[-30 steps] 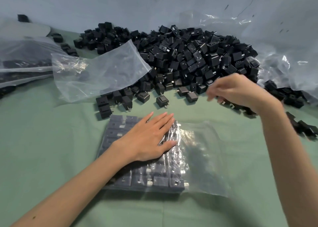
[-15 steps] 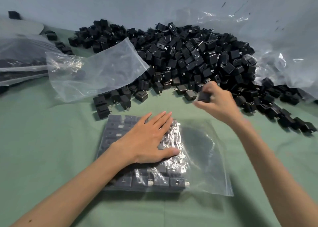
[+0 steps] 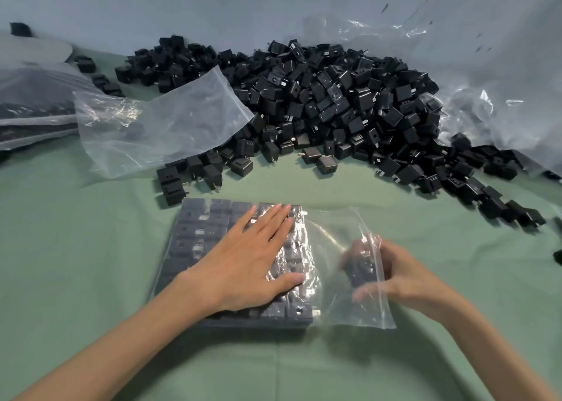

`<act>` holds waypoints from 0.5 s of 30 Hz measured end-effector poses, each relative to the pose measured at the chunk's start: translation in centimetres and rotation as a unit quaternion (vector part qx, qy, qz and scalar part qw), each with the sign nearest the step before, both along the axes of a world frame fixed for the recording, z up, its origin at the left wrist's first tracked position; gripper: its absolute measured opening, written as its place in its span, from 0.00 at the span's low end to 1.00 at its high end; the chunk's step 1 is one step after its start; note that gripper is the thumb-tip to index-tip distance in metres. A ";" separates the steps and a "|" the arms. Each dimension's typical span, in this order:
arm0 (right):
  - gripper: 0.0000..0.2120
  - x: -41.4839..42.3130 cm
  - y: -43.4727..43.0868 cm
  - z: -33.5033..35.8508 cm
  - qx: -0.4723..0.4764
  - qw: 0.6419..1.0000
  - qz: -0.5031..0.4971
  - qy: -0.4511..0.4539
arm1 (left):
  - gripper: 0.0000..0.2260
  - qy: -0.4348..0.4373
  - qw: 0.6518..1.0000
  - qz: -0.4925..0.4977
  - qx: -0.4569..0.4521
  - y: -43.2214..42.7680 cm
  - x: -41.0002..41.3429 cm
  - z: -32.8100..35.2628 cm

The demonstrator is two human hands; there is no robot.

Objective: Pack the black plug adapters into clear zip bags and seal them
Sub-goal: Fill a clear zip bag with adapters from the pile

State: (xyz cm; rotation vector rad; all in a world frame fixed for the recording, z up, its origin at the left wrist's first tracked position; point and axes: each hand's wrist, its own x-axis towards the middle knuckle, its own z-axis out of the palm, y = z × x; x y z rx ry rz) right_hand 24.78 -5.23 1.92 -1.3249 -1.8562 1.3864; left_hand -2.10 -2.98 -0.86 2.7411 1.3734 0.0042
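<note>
1. The left hand [image 3: 252, 263] lies flat with straight fingers, pressing down on the clear bag [image 3: 343, 309].
2. The right hand [image 3: 395, 276] looks blurry. It is in the bag's open side, fingers curled round a black plug [image 3: 360, 271].
3. Rows of plugs [image 3: 197, 233] fill the bag's left part.
4. Behind the bag, on the green tabletop [image 3: 91, 263], sit a big pile of plugs [image 3: 334, 105] and an empty bag [image 3: 158, 129].

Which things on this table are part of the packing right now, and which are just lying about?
In the job: part-filled zip bag; left hand pressing flat on it; right hand holding an adapter in its open mouth; loose adapter pile.
Lying about: empty bag; filled bags, far left; crumpled plastic sheet, right.
</note>
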 end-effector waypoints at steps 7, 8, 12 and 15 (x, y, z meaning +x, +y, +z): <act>0.14 -2.9 1.1 -0.5 0.041 0.999 0.013 0.022 | 0.42 0.001 1.000 0.004 0.001 0.0 0.1 0.2; 0.13 -3.1 1.1 -0.6 0.039 0.999 0.028 0.015 | 0.42 0.002 1.000 0.003 0.002 -0.1 0.1 0.2; 0.14 -2.9 1.6 0.0 -0.016 0.995 0.025 0.097 | 0.41 0.001 1.000 0.003 0.003 0.0 0.1 0.2; 0.13 -2.2 1.9 0.8 -0.012 0.996 0.090 0.020 | 0.42 -0.002 1.000 0.004 0.006 0.1 0.1 0.1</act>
